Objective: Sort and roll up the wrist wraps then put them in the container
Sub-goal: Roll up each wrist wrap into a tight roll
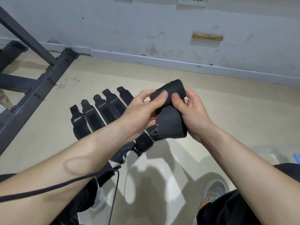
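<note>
Black fabric wrist wrap (168, 117), one, partly rolled, held above the floor (227, 101) right of the metal frame (40, 88); left hand (139, 111) and right hand (194, 114) each keep a pinching grip on it. Flat wraps (95, 117), five, in a row nearer the frame, the left forearm (81, 151) hiding some near ends. Clear container (266, 154), one, blurred, farthest right of the frame.

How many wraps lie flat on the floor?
5, side by side in one row, from the left: first, second, third, fourth, fifth. The left hand may hide more.
</note>
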A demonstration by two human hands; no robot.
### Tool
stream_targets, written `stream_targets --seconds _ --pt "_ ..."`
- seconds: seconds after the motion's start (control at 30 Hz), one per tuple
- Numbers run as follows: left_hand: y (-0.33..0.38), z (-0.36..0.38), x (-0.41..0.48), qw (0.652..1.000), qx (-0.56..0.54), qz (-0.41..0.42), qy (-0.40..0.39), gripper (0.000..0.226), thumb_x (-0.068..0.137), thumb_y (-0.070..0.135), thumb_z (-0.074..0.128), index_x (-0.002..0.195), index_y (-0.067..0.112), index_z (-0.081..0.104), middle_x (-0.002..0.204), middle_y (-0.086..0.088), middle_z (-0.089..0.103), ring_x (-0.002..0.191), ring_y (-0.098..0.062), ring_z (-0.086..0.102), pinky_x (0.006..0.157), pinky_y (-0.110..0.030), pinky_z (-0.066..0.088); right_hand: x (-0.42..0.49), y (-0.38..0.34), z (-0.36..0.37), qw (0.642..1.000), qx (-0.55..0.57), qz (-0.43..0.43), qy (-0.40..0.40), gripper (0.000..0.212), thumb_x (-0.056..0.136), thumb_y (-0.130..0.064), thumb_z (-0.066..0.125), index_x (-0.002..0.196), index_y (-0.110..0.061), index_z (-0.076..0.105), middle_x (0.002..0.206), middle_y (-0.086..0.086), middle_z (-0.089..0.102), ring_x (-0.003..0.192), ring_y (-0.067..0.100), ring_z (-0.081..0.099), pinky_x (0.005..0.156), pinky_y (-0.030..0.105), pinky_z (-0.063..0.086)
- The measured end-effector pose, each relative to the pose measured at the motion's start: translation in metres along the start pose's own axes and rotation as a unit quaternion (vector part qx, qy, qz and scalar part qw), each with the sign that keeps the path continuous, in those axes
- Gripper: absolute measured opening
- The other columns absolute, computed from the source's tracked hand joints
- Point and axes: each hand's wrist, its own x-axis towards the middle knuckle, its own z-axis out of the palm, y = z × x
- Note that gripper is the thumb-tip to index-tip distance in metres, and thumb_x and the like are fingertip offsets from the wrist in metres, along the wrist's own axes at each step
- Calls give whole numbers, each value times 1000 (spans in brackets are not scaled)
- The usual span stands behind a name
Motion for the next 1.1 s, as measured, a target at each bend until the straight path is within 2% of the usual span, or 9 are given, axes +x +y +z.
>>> stream_targets --seconds 0.13,0.33,0.43,0.5,0.6,0.8,0.9,1.0,1.1 --pt "-12 0 7 993 63 78 57 45 77 26 84 117 22 65 112 -16 74 106 -32 72 95 -50 58 -5 9 2 999 -19 21 -18 22 101 -17 61 121 -9 56 97 11 74 89 27 71 80 44 59" --pt "-10 -6 13 975 153 156 40 39 70 21 84 101 38 68 113 -10 70 106 -32 69 91 -52 59 -5 -1 -4 992 -52 91 -66 44 97 -53 60 129 -24 59 114 -4 73 94 16 73 80 40 56" --pt "-14 -7 16 971 171 166 25 44 72 13 86 105 35 67 112 -8 69 106 -31 69 88 -39 60 -3 0 0 996 -49 72 -34 49 93 -55 57 125 -19 60 108 -4 75 93 15 73 79 41 59" --pt "-17 -7 17 975 160 150 34 51 72 10 87 113 29 64 112 -6 71 103 -24 71 83 -30 59 -3 0 0 998 -27 54 -26 27 102 -36 56 119 -15 58 98 -3 76 91 18 73 82 43 59" --pt "-23 -4 16 995 66 71 38 62 70 20 82 127 16 59 114 -12 75 107 -28 73 91 -42 60 -3 1 -1 998 -41 28 -32 16 106 -23 53 119 -13 52 95 -2 75 89 17 72 81 39 60" --pt "-25 13 9 998 35 40 -26 32 99 2 55 131 1 60 125 -20 70 118 -31 67 103 -44 54 -9 4 2 967 -256 -22 -6 25 109 -43 39 125 -23 37 109 -7 67 106 18 66 98 44 52" --pt "-16 16 7 999 -22 5 -24 45 96 23 62 133 -2 59 125 -24 68 116 -33 68 92 -41 58 -12 4 1 935 -353 -25 9 27 107 -52 30 122 -30 32 102 2 68 99 29 65 92 47 50" --pt "-18 18 8 998 57 8 25 76 81 68 67 131 11 61 122 -11 73 113 -27 71 101 -47 55 -11 8 -2 940 -339 -38 -12 22 108 -48 34 121 -31 31 98 -6 65 93 21 64 82 31 50" --pt "-24 17 10 990 103 44 82 58 85 60 70 122 17 60 114 -4 75 106 -20 73 98 -47 57 -6 12 -4 973 -224 -28 -36 28 101 -48 47 123 -32 39 102 -11 67 98 12 66 90 31 52"
